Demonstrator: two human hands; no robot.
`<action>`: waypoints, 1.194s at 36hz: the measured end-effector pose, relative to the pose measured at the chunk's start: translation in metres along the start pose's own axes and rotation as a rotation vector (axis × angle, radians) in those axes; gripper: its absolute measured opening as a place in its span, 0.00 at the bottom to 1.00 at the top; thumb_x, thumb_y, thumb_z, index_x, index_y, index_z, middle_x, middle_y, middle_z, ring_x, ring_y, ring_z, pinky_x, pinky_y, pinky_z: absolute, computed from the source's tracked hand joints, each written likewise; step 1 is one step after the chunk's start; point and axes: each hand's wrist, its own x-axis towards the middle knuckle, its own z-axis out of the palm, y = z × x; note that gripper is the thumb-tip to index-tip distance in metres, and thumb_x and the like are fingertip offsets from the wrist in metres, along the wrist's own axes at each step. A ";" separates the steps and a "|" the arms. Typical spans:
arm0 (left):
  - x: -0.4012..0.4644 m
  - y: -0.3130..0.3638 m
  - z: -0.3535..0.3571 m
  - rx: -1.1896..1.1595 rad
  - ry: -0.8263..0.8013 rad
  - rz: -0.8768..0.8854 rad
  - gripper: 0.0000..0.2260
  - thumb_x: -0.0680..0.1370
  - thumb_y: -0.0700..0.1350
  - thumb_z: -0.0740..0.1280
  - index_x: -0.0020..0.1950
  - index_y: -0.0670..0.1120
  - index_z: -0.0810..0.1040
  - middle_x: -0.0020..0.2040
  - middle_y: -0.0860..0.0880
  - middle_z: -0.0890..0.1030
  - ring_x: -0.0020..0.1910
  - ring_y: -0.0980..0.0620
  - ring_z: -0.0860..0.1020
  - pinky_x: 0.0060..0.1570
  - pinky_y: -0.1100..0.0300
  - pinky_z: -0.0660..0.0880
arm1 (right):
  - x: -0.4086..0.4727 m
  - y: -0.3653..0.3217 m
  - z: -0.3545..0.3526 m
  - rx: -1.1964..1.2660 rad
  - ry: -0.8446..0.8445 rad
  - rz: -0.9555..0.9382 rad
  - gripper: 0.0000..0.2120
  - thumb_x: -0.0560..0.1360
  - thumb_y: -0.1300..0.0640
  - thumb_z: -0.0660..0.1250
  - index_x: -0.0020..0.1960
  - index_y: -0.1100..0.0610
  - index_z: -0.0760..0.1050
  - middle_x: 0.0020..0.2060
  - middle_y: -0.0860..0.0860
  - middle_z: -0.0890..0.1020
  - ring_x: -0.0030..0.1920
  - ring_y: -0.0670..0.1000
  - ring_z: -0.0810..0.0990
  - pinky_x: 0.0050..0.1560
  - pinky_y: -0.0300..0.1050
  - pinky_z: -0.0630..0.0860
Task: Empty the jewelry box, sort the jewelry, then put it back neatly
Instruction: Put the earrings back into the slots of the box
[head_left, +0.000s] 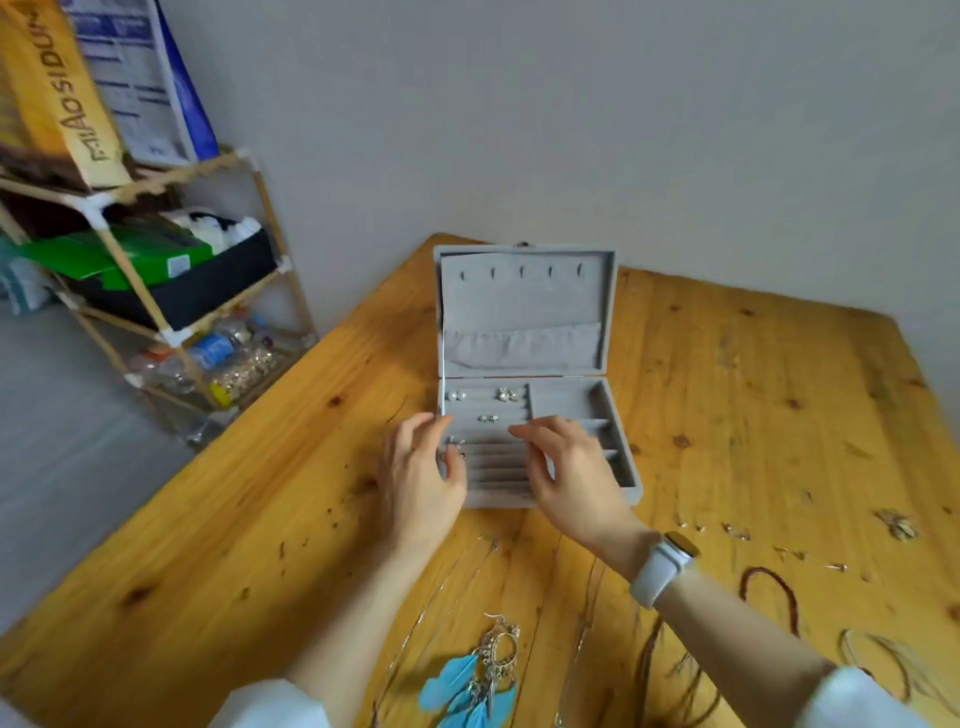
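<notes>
Over the grey jewelry box (537, 447) both my left hand (418, 475) and right hand (569, 475) hover, fingers loose, gripping nothing.

A grey velvet-lined rectangular jewelry box (524, 322) stands open on the wooden table, lid upright against the wall. Small silver and pearl earrings (503, 395) sit in its ring-roll slots on the left. Blue feather drop earrings (470, 686), thin chains and a brown beaded necklace (774, 597) lie loose in front of the box.
</notes>
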 end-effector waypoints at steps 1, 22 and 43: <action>0.001 0.009 0.003 0.010 0.009 0.030 0.16 0.70 0.42 0.61 0.55 0.42 0.80 0.54 0.45 0.77 0.53 0.42 0.76 0.54 0.50 0.72 | -0.003 0.006 -0.010 0.004 0.017 0.016 0.17 0.72 0.60 0.56 0.54 0.57 0.79 0.48 0.54 0.80 0.51 0.58 0.78 0.51 0.56 0.74; -0.068 0.244 0.191 -0.067 -0.834 0.409 0.15 0.80 0.44 0.60 0.66 0.45 0.71 0.63 0.48 0.70 0.64 0.50 0.68 0.63 0.62 0.62 | -0.145 0.217 -0.173 -0.165 0.358 0.623 0.12 0.74 0.64 0.63 0.56 0.59 0.77 0.49 0.56 0.78 0.53 0.58 0.73 0.56 0.48 0.68; -0.064 0.248 0.204 -0.369 -0.622 0.171 0.04 0.74 0.40 0.68 0.42 0.48 0.76 0.39 0.55 0.80 0.43 0.58 0.78 0.43 0.68 0.73 | -0.135 0.221 -0.180 -0.062 0.458 0.554 0.04 0.76 0.60 0.62 0.47 0.56 0.76 0.39 0.44 0.75 0.43 0.45 0.70 0.40 0.35 0.64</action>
